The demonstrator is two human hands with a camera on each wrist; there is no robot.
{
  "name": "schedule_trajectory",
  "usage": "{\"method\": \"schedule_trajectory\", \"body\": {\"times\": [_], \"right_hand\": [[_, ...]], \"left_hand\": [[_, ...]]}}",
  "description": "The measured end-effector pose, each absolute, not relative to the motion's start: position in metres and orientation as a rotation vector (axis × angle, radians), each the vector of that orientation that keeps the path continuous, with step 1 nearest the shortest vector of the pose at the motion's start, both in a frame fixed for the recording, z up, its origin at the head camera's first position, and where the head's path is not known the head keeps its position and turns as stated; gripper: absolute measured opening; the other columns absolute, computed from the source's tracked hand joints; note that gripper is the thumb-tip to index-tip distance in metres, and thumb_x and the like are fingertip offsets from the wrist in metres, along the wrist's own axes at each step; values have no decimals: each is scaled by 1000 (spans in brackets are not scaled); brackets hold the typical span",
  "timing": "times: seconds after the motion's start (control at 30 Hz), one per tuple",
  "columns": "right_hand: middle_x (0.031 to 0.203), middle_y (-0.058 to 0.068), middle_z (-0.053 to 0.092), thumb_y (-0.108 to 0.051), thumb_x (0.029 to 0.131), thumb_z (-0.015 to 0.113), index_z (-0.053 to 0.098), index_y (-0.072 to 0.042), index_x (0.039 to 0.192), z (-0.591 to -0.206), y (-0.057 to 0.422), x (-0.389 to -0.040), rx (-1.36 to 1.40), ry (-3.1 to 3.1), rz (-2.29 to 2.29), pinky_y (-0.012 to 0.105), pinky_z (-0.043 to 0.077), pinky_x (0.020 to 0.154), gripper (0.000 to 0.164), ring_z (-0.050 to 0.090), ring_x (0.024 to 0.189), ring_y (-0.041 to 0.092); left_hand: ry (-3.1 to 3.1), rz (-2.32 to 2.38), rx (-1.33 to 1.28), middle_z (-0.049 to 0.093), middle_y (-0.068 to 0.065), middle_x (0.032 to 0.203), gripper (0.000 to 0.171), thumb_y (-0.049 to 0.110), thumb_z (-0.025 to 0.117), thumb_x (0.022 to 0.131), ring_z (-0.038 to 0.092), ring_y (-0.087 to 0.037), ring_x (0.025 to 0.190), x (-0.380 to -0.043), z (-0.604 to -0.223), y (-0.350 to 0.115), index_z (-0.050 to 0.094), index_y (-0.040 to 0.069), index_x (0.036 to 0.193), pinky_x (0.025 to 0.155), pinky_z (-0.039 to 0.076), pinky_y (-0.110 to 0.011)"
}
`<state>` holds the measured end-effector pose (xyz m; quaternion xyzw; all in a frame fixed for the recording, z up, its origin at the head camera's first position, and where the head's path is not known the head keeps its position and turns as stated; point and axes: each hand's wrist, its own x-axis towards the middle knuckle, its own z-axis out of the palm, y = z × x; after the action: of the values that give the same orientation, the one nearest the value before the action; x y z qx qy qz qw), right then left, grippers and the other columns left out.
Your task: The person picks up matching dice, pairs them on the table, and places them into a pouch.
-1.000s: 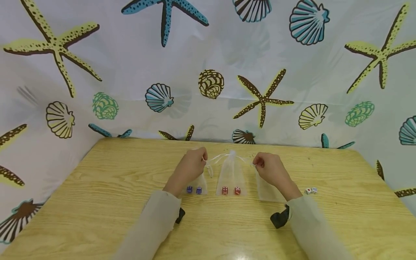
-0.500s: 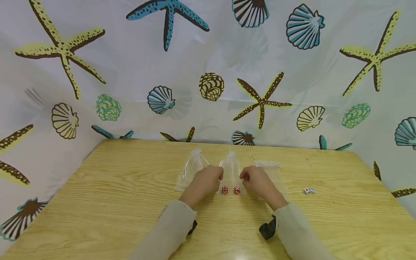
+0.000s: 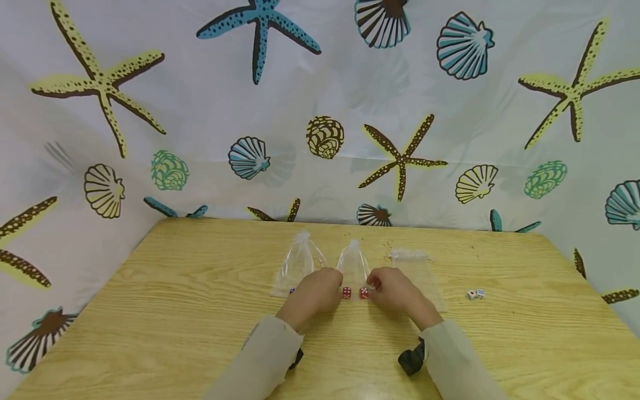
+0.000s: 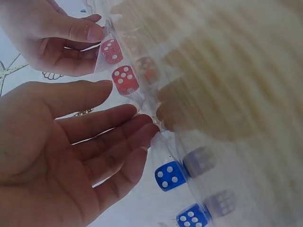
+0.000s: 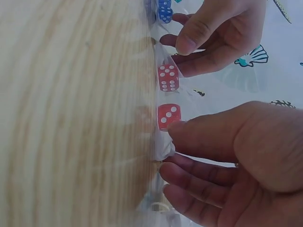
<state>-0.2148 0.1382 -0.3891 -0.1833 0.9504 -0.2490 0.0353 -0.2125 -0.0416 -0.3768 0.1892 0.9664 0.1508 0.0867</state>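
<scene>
A small sheer white drawstring bag (image 3: 353, 261) with two red dice (image 3: 346, 293) inside lies in the middle of the table, its neck drawn in. On its left side my left hand (image 3: 316, 294) holds the lower edge, thumb beside one die and fingertips close over the table. My right hand (image 3: 395, 291) holds the opposite lower edge, its thumb (image 5: 182, 130) right at the other red die. To the left lies a second drawn-in sheer bag (image 3: 296, 264) with blue dice (image 4: 170, 176), partly hidden in the head view by my left hand.
A third sheer bag (image 3: 417, 275) lies flat on the right, its wide top edge spread. Beyond it sit two white dice (image 3: 475, 294) on the wood-grain table (image 3: 520, 333). A shell-and-starfish curtain (image 3: 280, 122) stands behind the table.
Both hands have left the drawstring ends and come down and inward to the sides of the red-dice bag. Its top has shifted slightly toward me, and the left bag has come into fuller view.
</scene>
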Motion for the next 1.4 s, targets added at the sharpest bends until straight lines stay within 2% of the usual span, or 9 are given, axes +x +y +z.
{"method": "schedule_trajectory", "body": {"times": [0.2,0.37,0.47,0.63,0.83,0.97,1.13,1.23,1.4], "right_hand": [[89,10,66,-10,87,65,68,1,97,-387,137,-214,-572,2911,-752,40,52,78,15,61,81,19],[91,9,65,-6,85,66,67,-1,100,-384,140,-213,-526,2924,-732,39,50,78,16,59,82,19],[90,9,63,-3,83,66,66,-1,100,-382,144,-213,-535,2937,-733,38,50,76,17,56,80,19],[85,9,61,-1,81,66,66,1,97,-376,153,-212,-617,2975,-738,35,48,71,16,54,76,18],[88,13,62,0,83,65,65,4,98,-369,170,-206,-686,3019,-725,37,49,70,15,57,78,21],[88,12,61,-1,85,63,64,3,97,-367,182,-202,-636,3039,-728,36,48,69,14,54,76,19],[86,10,61,-2,85,63,64,3,96,-367,199,-198,-525,3083,-710,36,48,67,12,53,73,18],[85,10,60,-3,85,63,64,3,97,-368,209,-195,-472,3092,-696,36,47,66,13,52,72,18],[88,12,60,-2,85,63,63,5,99,-371,225,-191,-433,3107,-674,37,48,67,15,54,74,20]], "left_hand": [[2883,452,587,53,-3,74,16,6,53,92,44,-16,66,-212,-379,-44,57,8,77,61,40,-32],[2893,449,611,63,-8,91,11,10,54,93,59,-20,83,-210,-378,-46,64,5,93,74,51,-37],[2908,444,635,64,-10,98,14,11,56,93,62,-23,91,-209,-376,-46,65,4,101,79,52,-39],[2948,418,675,64,-10,101,16,10,57,93,62,-23,91,-209,-371,-42,65,5,106,77,53,-38],[3007,380,760,62,-9,98,14,11,59,92,61,-21,84,-208,-361,-34,64,6,104,69,53,-34],[3033,393,854,60,-10,98,14,11,59,92,61,-21,84,-210,-359,-28,63,5,103,67,52,-32],[3025,416,892,59,-8,102,20,17,60,93,59,-19,83,-214,-359,-18,62,7,111,62,50,-28],[3014,424,926,59,-7,105,24,20,62,93,58,-17,84,-216,-359,-12,61,8,113,64,49,-26],[2987,408,991,59,-7,110,28,19,64,92,60,-18,93,-218,-359,2,59,8,117,74,52,-25]]}}
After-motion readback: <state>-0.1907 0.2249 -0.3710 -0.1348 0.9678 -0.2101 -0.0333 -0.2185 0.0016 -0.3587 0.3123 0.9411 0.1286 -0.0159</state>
